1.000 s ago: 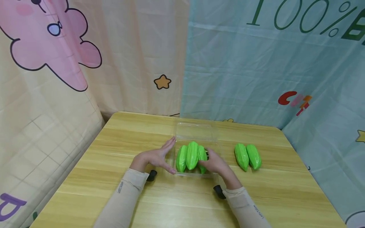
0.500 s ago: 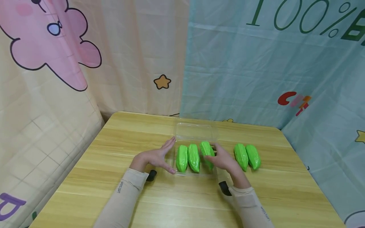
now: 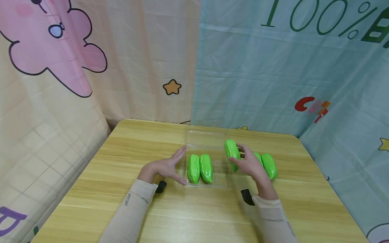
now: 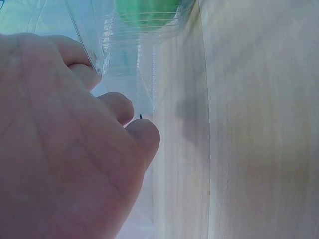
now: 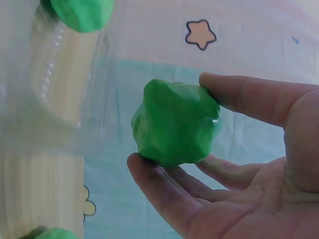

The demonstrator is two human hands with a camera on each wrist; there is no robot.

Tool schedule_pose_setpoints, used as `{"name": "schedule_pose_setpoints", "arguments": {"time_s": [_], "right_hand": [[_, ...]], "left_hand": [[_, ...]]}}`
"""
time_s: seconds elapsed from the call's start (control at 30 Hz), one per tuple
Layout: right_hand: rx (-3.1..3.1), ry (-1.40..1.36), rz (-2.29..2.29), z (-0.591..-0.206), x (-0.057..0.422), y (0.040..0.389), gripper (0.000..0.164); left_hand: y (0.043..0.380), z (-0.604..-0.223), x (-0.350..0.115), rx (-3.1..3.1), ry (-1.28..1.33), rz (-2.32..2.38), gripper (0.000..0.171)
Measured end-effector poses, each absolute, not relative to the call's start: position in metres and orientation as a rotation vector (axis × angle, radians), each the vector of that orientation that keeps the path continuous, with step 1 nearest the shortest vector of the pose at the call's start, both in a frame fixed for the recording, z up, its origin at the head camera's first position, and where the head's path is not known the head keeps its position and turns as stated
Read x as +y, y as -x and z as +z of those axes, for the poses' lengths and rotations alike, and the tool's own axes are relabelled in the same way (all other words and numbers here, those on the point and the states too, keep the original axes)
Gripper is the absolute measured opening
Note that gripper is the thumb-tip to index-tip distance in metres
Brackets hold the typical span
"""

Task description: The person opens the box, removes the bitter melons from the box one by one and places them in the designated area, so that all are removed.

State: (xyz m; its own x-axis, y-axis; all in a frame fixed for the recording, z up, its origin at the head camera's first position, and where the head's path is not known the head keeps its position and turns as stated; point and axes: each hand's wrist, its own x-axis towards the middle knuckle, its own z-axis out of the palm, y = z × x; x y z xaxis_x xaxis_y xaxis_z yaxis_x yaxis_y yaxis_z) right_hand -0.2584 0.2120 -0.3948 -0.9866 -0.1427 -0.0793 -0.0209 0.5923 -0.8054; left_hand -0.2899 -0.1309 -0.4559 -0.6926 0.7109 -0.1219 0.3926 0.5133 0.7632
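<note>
My right hand (image 3: 252,165) grips a bright green, ridged bitter melon (image 3: 231,148), thumb on one side and fingers on the other. In the right wrist view this melon (image 5: 177,124) is seen end-on, raised above the table beside the clear plastic box (image 3: 221,173). Two more melons, a left one (image 3: 193,168) and a right one (image 3: 206,168), lie side by side in the box's left part. My left hand (image 3: 165,167) stands at the box's left side with fingers and thumb spread; in the left wrist view its fingers are right at the clear wall.
The box's clear lid (image 3: 206,139) lies folded back behind it. To the right on the wooden table (image 3: 188,216) lie two other melons, one (image 3: 269,166) in plain sight, one (image 3: 258,157) partly behind my right hand. Printed curtains (image 3: 258,77) hang behind the table.
My right hand has lifted a bitter melon out of the box and moved right and away from me with it. The left hand has stayed in place.
</note>
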Motion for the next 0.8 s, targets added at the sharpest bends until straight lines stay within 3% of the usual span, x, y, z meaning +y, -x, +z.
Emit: {"name": "schedule_pose_setpoints", "arguments": {"time_s": [0.8], "right_hand": [[2.693,-0.193,-1.486,-0.383,0.319,0.254,0.078]], "left_hand": [[0.289,-0.456,-0.132,2.343,-0.897,1.03,0.139]]}}
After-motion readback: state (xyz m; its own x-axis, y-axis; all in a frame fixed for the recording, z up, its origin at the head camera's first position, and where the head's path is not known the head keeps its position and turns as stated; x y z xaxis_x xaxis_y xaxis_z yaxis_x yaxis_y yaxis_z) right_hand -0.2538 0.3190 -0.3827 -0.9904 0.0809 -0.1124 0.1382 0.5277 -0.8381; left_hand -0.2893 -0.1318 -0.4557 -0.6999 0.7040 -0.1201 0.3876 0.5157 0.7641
